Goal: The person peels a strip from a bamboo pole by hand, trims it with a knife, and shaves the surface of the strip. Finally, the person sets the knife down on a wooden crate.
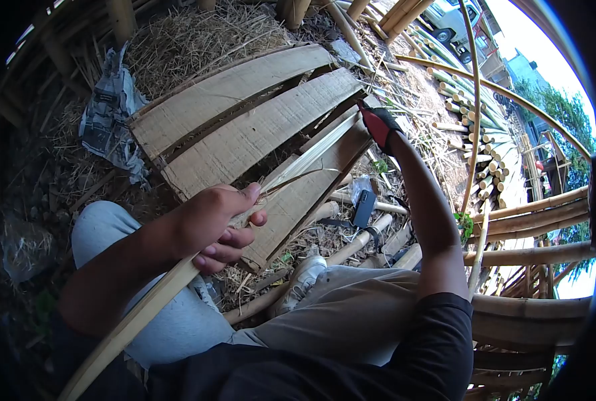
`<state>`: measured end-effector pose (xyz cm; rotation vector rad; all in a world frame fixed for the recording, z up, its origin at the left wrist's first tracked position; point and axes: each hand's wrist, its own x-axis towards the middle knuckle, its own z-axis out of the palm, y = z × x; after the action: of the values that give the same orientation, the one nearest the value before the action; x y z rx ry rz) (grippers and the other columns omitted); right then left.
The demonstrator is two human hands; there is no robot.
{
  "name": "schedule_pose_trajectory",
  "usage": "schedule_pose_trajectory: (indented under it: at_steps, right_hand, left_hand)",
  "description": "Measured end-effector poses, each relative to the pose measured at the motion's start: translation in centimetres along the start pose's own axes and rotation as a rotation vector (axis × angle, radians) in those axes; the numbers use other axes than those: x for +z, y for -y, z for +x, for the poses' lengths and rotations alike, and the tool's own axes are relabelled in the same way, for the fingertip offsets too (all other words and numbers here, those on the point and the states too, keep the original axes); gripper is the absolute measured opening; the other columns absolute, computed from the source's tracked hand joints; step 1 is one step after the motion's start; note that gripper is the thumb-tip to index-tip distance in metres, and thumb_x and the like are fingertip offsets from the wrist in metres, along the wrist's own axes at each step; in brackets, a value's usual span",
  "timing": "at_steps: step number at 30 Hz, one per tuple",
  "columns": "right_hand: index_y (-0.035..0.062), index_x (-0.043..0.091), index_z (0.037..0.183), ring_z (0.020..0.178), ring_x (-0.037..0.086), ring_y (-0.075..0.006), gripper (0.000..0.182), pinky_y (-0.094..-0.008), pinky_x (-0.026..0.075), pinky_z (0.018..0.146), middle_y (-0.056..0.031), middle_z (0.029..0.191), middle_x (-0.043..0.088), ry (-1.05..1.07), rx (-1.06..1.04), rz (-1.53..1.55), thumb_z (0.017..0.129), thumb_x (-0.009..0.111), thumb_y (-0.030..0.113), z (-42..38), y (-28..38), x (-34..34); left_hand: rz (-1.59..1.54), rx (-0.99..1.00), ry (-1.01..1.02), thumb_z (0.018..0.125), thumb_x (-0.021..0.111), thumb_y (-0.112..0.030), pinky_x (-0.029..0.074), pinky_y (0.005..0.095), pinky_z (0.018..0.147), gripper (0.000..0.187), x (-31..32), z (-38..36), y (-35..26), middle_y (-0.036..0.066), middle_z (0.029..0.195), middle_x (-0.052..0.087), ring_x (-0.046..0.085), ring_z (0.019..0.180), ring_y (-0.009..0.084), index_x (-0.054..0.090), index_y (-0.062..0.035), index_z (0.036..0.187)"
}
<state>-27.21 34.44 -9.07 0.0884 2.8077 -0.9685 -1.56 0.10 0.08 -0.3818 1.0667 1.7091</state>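
Note:
My left hand [223, 224] is bare and closed around a long, pale bamboo strip [147, 304]. From the lower left edge the strip passes through my fingers, and its thin split-looking far part [311, 162] slants up over the pallet. At that far end is my right hand [379, 127], in a red and black glove with the fingers curled. A small dark tip shows beside the glove, but what these fingers grip is too small to make out. Beneath the strip lies a wooden slatted pallet [261, 130] with gaps between its boards.
A dark phone [363, 208] lies on the ground near bamboo poles [358, 240]. Crumpled newspaper [111, 113] and dry straw [184, 43] are at the left. Stacked bamboo poles [488, 157] and a bamboo railing [535, 254] stand at the right, with a parked vehicle [452, 23] beyond.

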Motion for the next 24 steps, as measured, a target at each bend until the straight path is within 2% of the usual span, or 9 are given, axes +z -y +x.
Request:
schedule_pose_trajectory:
  at_steps: [3,6,9,13,14,17,19,21,24]
  right_hand:
    - [0.0097,0.060,0.068,0.057,0.038,-0.0089,0.050,-0.0290,0.032,0.054,0.0039,0.061,0.046,-0.009,-0.016,-0.008,0.093,0.055,0.053,-0.5,-0.2,0.2]
    - [0.0097,0.058,0.066,0.056,0.037,-0.0085,0.053,-0.0286,0.032,0.054,0.0039,0.060,0.044,0.204,0.045,0.112,0.094,0.053,0.055,-1.0,0.2,-0.7]
    - [0.0105,0.056,0.065,0.056,0.035,-0.0076,0.054,-0.0283,0.030,0.054,0.0049,0.060,0.043,0.362,-0.012,-0.032,0.094,0.052,0.056,-2.6,1.5,0.2]
    - [0.0132,0.051,0.064,0.056,0.036,-0.0098,0.055,-0.0309,0.029,0.053,0.0034,0.061,0.043,0.243,-0.054,-0.065,0.093,0.048,0.059,-6.2,4.4,-0.5]
    - [0.0115,0.052,0.066,0.056,0.035,-0.0112,0.056,-0.0327,0.030,0.054,0.0028,0.061,0.043,0.241,-0.001,-0.093,0.092,0.049,0.061,-6.6,5.1,-0.9]
    - [0.0104,0.059,0.065,0.056,0.038,-0.0082,0.050,-0.0261,0.031,0.056,0.0029,0.060,0.045,0.223,-0.033,-0.091,0.091,0.058,0.053,-3.8,2.8,-1.4]
    - [0.0068,0.063,0.065,0.053,0.044,-0.0102,0.045,-0.0268,0.035,0.053,-0.0001,0.059,0.051,0.165,-0.013,0.060,0.089,0.064,0.045,-3.0,2.0,-1.9]
    - [0.0044,0.067,0.070,0.053,0.047,-0.0110,0.041,-0.0293,0.037,0.052,-0.0013,0.062,0.056,0.113,0.071,0.061,0.090,0.065,0.041,-2.7,2.0,-2.7]
    - [0.0031,0.073,0.093,0.055,0.049,-0.0092,0.036,-0.0283,0.039,0.053,-0.0021,0.066,0.060,-0.001,-0.158,-0.050,0.092,0.064,0.038,-0.4,0.0,-2.7]
  left_hand:
    - [0.012,0.000,-0.005,0.102,0.032,-0.049,0.020,0.0215,0.029,0.039,0.0,0.0,-0.1,-0.005,0.053,0.028,0.022,0.034,0.0053,0.041,-0.0143,0.089]
    - [0.016,0.003,-0.004,0.102,0.031,-0.049,0.020,0.0214,0.029,0.038,0.0,0.1,0.0,-0.005,0.053,0.028,0.022,0.035,0.0052,0.041,-0.0143,0.089]
    - [-0.014,-0.001,0.015,0.102,0.031,-0.049,0.020,0.0212,0.029,0.038,-0.4,0.1,0.0,-0.005,0.053,0.028,0.022,0.035,0.0050,0.041,-0.0143,0.089]
    - [0.036,0.023,0.008,0.102,0.030,-0.049,0.020,0.0209,0.030,0.038,-0.1,-0.1,0.1,-0.006,0.054,0.028,0.022,0.036,0.0045,0.041,-0.0143,0.089]
    - [0.059,0.037,-0.004,0.102,0.030,-0.049,0.020,0.0209,0.030,0.039,0.0,-0.1,0.1,-0.006,0.054,0.028,0.022,0.036,0.0045,0.041,-0.0144,0.089]
    - [0.114,0.065,-0.038,0.102,0.031,-0.050,0.020,0.0209,0.030,0.039,0.2,-0.2,0.3,-0.006,0.054,0.027,0.022,0.036,0.0044,0.041,-0.0146,0.088]
    - [0.143,0.071,-0.057,0.102,0.031,-0.050,0.020,0.0208,0.031,0.039,0.3,-0.3,0.3,-0.006,0.054,0.027,0.022,0.037,0.0043,0.040,-0.0149,0.088]
    - [0.147,0.068,-0.042,0.102,0.032,-0.051,0.021,0.0208,0.031,0.039,0.0,-0.1,0.3,-0.007,0.054,0.027,0.023,0.037,0.0042,0.040,-0.0150,0.088]
    - [0.164,0.077,-0.039,0.101,0.032,-0.052,0.021,0.0209,0.031,0.040,-0.1,-0.2,0.3,-0.007,0.054,0.028,0.024,0.037,0.0041,0.040,-0.0152,0.088]
